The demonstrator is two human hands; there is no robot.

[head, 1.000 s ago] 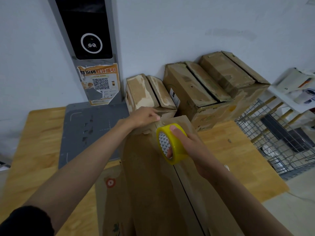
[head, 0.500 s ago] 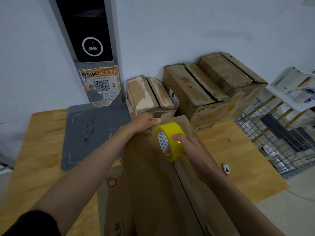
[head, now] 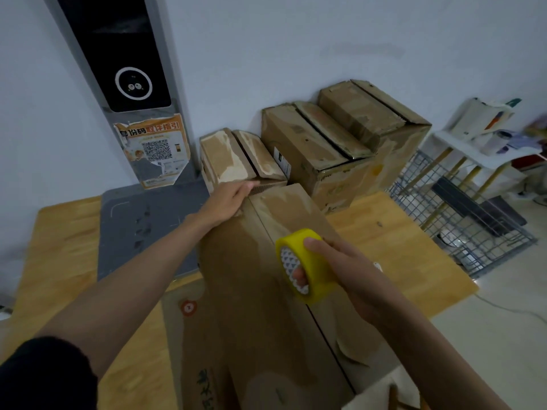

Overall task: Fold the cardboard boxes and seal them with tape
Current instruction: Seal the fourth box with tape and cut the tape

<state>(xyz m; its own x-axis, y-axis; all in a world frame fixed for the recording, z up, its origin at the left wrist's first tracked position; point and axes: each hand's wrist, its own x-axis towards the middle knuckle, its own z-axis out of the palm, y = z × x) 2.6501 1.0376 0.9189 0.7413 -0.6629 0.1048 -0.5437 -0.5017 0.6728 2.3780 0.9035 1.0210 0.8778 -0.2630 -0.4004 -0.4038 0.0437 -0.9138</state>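
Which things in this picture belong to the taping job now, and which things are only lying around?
In the job:
- cardboard box, its top seam being taped
- yellow tape roll, gripped by the right hand
- left hand, pressing the box's far end

Only lying around:
- three closed boxes by the wall
- grey mat
- wire basket
- poster with a QR code

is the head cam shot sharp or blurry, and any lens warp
Head view: dim, flat indoor light, no glare; yellow tape roll and right hand fairly sharp; far-right edge smeared; wide-angle warp tilts the grey kiosk post and bows the wall.
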